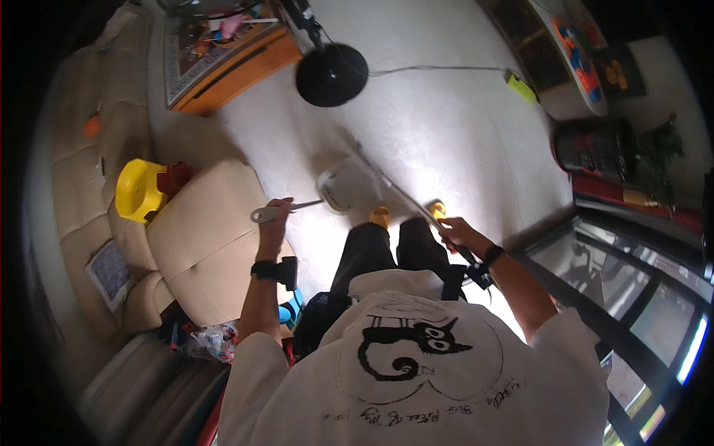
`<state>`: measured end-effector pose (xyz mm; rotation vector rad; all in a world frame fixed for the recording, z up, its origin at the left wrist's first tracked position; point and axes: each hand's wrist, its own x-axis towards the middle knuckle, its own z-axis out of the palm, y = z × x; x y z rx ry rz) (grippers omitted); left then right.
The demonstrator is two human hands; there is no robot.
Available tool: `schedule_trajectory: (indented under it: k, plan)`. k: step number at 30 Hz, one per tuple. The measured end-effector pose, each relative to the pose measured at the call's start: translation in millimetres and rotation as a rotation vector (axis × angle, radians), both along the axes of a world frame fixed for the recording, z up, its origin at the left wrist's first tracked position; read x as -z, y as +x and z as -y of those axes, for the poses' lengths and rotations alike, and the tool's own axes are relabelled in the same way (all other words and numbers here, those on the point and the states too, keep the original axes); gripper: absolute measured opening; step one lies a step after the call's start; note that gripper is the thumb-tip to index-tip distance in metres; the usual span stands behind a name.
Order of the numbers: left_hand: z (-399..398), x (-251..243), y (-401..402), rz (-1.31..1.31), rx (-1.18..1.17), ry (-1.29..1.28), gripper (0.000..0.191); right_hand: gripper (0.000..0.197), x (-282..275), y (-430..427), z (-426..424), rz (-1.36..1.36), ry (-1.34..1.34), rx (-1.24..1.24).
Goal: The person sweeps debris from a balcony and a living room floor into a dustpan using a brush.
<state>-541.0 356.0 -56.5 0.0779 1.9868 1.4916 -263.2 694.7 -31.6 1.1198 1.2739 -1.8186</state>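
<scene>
My left hand (pixel 277 213) is closed around the grey handle of a long-handled dustpan (pixel 346 187). Its pale pan rests on the light floor, left of my feet, with some small debris that is too blurred to name. In my right hand (pixel 460 234) is the long metal pole of a broom (pixel 399 192), slanting away from me over the floor. The pole's far end is blurred beside the pan, so its head cannot be made out. Yellow slippers (pixel 381 216) show on my feet, just beyond my dark trousers.
A beige sofa (pixel 206 245) with a yellow plastic stool (pixel 134 189) stands at left. Ahead are a wooden table (pixel 240 72), a round black stand base (pixel 332 74) and a cable running to a green power strip (pixel 521 88). A black-framed glass door (pixel 613 279) is at right.
</scene>
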Motion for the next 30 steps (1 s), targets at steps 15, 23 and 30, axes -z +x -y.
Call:
schedule_trajectory:
  k: [15,23,30]
  plan:
    - [-47.9,-66.4,-2.3,-0.283,0.218,0.064,0.019,0.025,-113.1,86.6,36.0,-0.072,0.199,0.446]
    - [-103.9,-133.4,3.8,-0.043,0.061,0.221,0.011,0.009,-68.8,139.2,-16.2,-0.126,0.245,0.758]
    - [-167.6,-205.9,-12.5,-0.073,-0.029,0.045,0.012,0.011,-68.2,121.4,-83.2,-0.099,0.133,0.805]
